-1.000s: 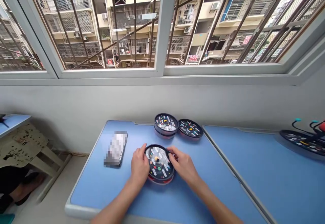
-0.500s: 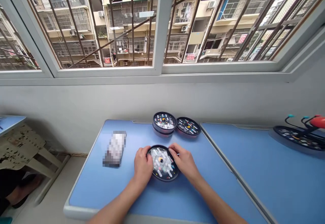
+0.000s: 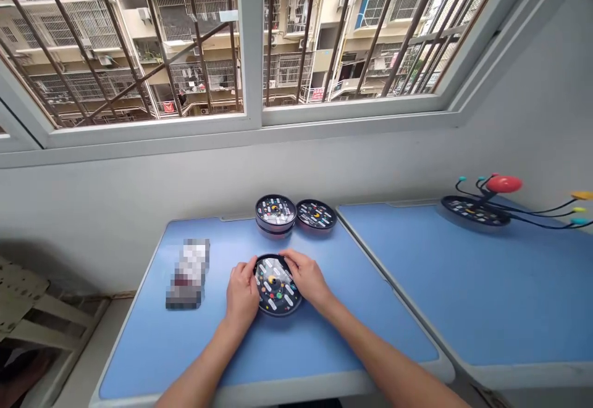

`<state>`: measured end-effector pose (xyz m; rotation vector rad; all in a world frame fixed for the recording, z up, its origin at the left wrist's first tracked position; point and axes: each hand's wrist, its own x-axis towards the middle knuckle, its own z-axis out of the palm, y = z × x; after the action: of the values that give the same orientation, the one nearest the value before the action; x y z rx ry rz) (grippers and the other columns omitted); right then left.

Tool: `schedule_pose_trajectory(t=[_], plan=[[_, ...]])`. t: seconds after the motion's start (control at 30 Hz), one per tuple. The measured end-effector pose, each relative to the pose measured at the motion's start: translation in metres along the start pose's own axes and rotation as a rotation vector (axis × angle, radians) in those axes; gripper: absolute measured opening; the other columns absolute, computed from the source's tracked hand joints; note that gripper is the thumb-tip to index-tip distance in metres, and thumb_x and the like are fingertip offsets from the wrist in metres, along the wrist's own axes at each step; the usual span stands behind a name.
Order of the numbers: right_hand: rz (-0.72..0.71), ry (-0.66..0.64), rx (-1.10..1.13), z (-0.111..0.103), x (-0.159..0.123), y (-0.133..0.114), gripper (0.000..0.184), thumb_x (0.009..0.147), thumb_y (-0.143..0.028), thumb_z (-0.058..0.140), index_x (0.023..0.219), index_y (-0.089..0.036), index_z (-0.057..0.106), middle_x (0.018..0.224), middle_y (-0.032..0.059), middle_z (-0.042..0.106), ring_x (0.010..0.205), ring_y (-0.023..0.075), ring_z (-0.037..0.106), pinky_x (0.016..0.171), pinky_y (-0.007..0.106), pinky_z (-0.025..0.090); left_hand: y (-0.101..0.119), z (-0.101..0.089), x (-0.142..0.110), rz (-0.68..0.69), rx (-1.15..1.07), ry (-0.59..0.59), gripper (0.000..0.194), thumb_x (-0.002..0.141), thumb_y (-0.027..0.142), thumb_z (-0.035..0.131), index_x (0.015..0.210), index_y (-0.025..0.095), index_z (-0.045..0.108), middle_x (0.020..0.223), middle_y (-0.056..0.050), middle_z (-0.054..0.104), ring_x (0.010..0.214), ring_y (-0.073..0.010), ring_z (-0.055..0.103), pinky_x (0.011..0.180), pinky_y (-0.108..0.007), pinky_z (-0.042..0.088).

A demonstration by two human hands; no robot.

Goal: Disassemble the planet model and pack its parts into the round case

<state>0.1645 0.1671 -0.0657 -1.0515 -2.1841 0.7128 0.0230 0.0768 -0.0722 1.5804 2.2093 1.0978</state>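
Observation:
A round black disc (image 3: 277, 287) with a raised rim, printed with small coloured planets and white labels, is at the front middle of the blue table. My left hand (image 3: 243, 291) grips its left edge, thumb on the rim and fingers curled round the outside. At the upper right edge, my right hand (image 3: 306, 275) pinches the rim between thumb and fingers. Behind it stand a stack of similar black discs (image 3: 276, 213) and a single disc (image 3: 316, 215) beside that stack. The undersides of the held disc and of my fingers are hidden.
A blurred-out flat item (image 3: 188, 275) lies on the left of the blue table (image 3: 185, 358). On the adjoining table to the right stands a planet model (image 3: 482, 207) with a red ball and thin arms. A barred window (image 3: 250, 56) is above the wall.
The view has turned to the right, so more of the planet model shows. Both hands stay on the disc's rim, and the glare on its face has lessened.

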Motion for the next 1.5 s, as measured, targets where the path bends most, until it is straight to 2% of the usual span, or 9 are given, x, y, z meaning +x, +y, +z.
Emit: schedule_pose_trajectory(t=[0.3,0.5,0.63,0.8,1.03,1.2,1.3,1.4,1.5], plan=[[-0.032,-0.037,0.052,0.003,0.002,0.008,0.028,0.086,-0.023,0.033,0.087,-0.018,0.061,0.089,0.0082,0.066,0.088,0.0211,0.058,0.078,0.032,0.043,0.002,-0.001,0.001,0.037,0.040,-0.081,0.049,0.078,0.007,0.028,0.121,0.010,0.052,0.089,-0.008,0.056,0.084,-0.0189,0.052,0.080,-0.029,0.043],[0.005,-0.064,0.080,0.002,0.005,0.008,0.029,0.086,-0.026,0.031,0.091,-0.021,0.059,0.093,0.0059,0.065,0.090,0.0196,0.058,0.078,0.030,0.043,0.001,-0.001,0.003,0.020,0.015,-0.046,0.047,0.078,0.009,0.030,0.118,0.016,0.055,0.087,-0.006,0.056,0.082,-0.0172,0.053,0.078,-0.027,0.043],[0.052,-0.107,0.057,-0.010,0.001,0.009,0.027,0.086,-0.031,0.034,0.095,-0.020,0.057,0.083,0.0049,0.065,0.076,0.0188,0.059,0.069,0.028,0.043,-0.003,-0.003,0.000,-0.047,-0.038,0.041,0.040,0.082,0.019,0.032,0.114,0.015,0.057,0.082,-0.006,0.060,0.077,-0.0177,0.057,0.075,-0.030,0.045],[0.105,-0.154,0.013,-0.025,-0.017,0.005,0.015,0.077,-0.029,0.051,0.065,-0.021,0.051,0.060,-0.0010,0.057,0.060,0.0149,0.051,0.056,0.024,0.035,-0.002,0.000,-0.013,-0.070,-0.105,0.125,0.033,0.079,0.028,0.036,0.089,0.014,0.065,0.079,-0.008,0.062,0.078,-0.0215,0.059,0.075,-0.035,0.045],[0.238,-0.092,0.100,-0.053,-0.025,0.009,0.006,0.078,-0.022,0.048,0.073,-0.021,0.049,0.052,-0.0073,0.050,0.046,0.0096,0.044,0.044,0.019,0.031,0.032,0.022,-0.011,-0.057,-0.244,0.153,0.035,0.080,0.028,0.034,0.086,0.014,0.065,0.079,-0.009,0.061,0.074,-0.0200,0.059,0.073,-0.034,0.047],[0.385,0.041,0.159,-0.100,0.001,0.035,0.007,0.085,-0.022,0.050,0.086,-0.016,0.053,0.056,-0.0073,0.051,0.044,0.0075,0.048,0.041,0.018,0.037,0.050,0.037,0.007,-0.044,-0.342,0.121,0.040,0.084,0.034,0.033,0.107,0.015,0.060,0.084,-0.007,0.065,0.082,-0.0197,0.061,0.073,-0.031,0.047],[0.450,0.159,0.121,-0.126,0.032,0.051,0.018,0.089,-0.030,0.050,0.095,-0.013,0.055,0.073,-0.0023,0.058,0.053,0.0078,0.054,0.048,0.021,0.046,0.051,0.045,0.007,-0.025,-0.359,0.075,0.039,0.083,0.034,0.033,0.097,0.015,0.064,0.082,-0.008,0.065,0.079,-0.0205,0.061,0.072,-0.033,0.047],[0.498,0.228,0.066,-0.136,0.067,0.063,0.022,0.089,-0.031,0.051,0.101,-0.014,0.056,0.088,0.0019,0.061,0.066,0.0112,0.059,0.057,0.026,0.051,0.048,0.051,0.000,0.026,-0.350,0.015,0.034,0.079,0.035,0.038,0.079,0.016,0.066,0.077,-0.008,0.064,0.073,-0.0212,0.061,0.069,-0.034,0.047],[0.533,0.238,0.015,-0.133,0.097,0.069,0.022,0.088,-0.030,0.052,0.103,-0.014,0.056,0.096,0.0035,0.061,0.075,0.0139,0.060,0.064,0.030,0.052,0.046,0.054,-0.003,0.095,-0.327,-0.046,0.034,0.078,0.035,0.038,0.076,0.017,0.067,0.070,-0.006,0.060,0.064,-0.0196,0.058,0.064,-0.033,0.045]])
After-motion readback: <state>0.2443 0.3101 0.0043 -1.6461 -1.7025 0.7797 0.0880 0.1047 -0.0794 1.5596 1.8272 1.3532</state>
